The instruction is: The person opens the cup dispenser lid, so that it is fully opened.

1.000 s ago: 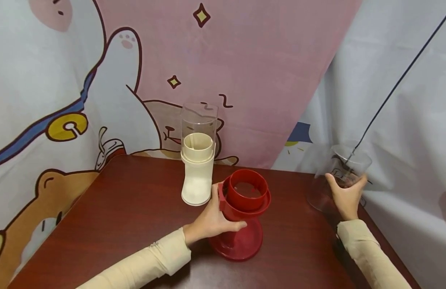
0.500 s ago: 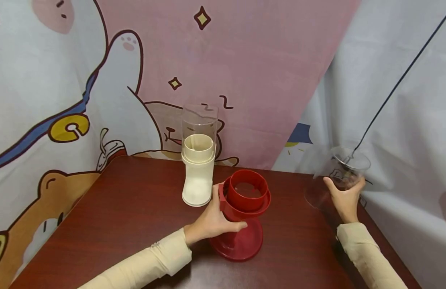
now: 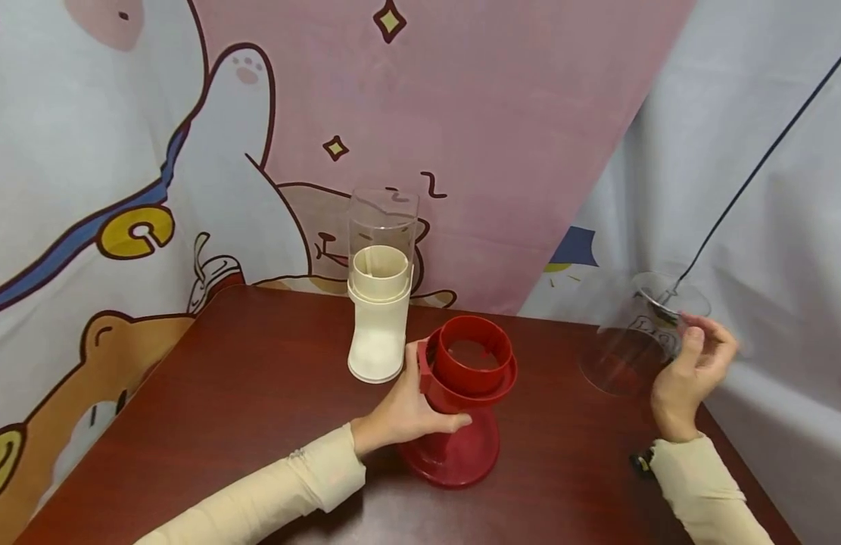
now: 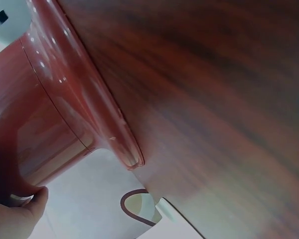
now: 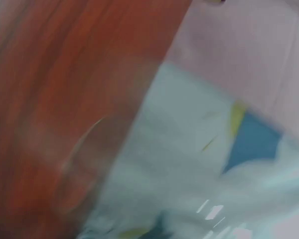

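In the head view we see the left hand [image 3: 406,405] wrapped round the left side of the red stand [image 3: 469,363], which stands upright near the middle of the table [image 3: 270,446]. We judge it to be stiff, fairly light plastic; its glossy wall may slip, so the neck under the collar looks the best hold. To the right, the right hand [image 3: 693,378] has bent fingers just beside the mouth of a clear vessel [image 3: 621,363], and we cannot tell whether they pinch the rim or hang apart from it. We expect that vessel to be light, thin and rigid, slick and perhaps easily cracked, better held round its wall than at its lip. A black cord [image 3: 740,185] slants down to the mouth; whether it ends inside or behind, we cannot say. Far left of the red stand stands a cream stand [image 3: 379,333] topped by a clear tube [image 3: 382,219]

In the left wrist view we see the red stand's wide foot [image 4: 92,99] against the tabletop, which should keep it steady

In the right wrist view, all blurred, we make out a clear curved edge over the table but no fingers, so the grip cannot be told there
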{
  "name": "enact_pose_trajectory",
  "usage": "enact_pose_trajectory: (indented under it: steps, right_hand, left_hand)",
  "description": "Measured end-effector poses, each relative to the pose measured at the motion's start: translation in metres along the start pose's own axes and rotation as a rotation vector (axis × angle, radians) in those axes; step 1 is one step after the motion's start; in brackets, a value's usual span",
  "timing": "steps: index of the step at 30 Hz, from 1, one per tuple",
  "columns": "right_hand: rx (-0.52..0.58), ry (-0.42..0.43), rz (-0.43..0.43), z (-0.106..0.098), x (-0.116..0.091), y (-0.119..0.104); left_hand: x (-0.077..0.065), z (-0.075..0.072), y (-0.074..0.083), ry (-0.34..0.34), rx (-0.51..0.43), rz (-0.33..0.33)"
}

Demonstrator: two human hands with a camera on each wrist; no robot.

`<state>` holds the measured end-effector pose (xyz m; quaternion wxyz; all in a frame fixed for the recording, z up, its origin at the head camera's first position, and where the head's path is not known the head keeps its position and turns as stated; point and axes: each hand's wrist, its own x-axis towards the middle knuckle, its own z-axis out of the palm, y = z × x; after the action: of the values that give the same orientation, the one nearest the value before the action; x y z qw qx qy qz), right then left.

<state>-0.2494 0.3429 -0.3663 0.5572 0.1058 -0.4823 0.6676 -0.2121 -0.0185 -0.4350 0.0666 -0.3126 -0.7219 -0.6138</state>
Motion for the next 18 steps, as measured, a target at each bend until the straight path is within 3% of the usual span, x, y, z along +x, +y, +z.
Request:
enact_pose_trajectory:
  steps: [2,5,11,15,18]
  right_hand:
    - [0.024,-0.123,-0.003,0.015,-0.010,-0.005]
    - [0.058,-0.374,0.045,0.039,-0.026,-0.008]
    - [0.010,-0.893,0.318,0.086,-0.059,-0.015]
    - [0.037,-1.110,0.543,0.110,-0.075,-0.016]
    - [0.072,-1.200,0.668,0.122,-0.085,-0.017]
  left_hand:
    - [0.000,0.000,0.001,0.000,0.001,-0.004]
    - [0.000,0.000,0.001,0.005,0.002,-0.012]
    - [-0.001,0.002,0.000,-0.003,-0.011,-0.020]
    - [-0.001,0.001,0.001,-0.011,-0.004,-0.031]
    - [-0.001,0.000,0.002,-0.017,0.004,-0.036]
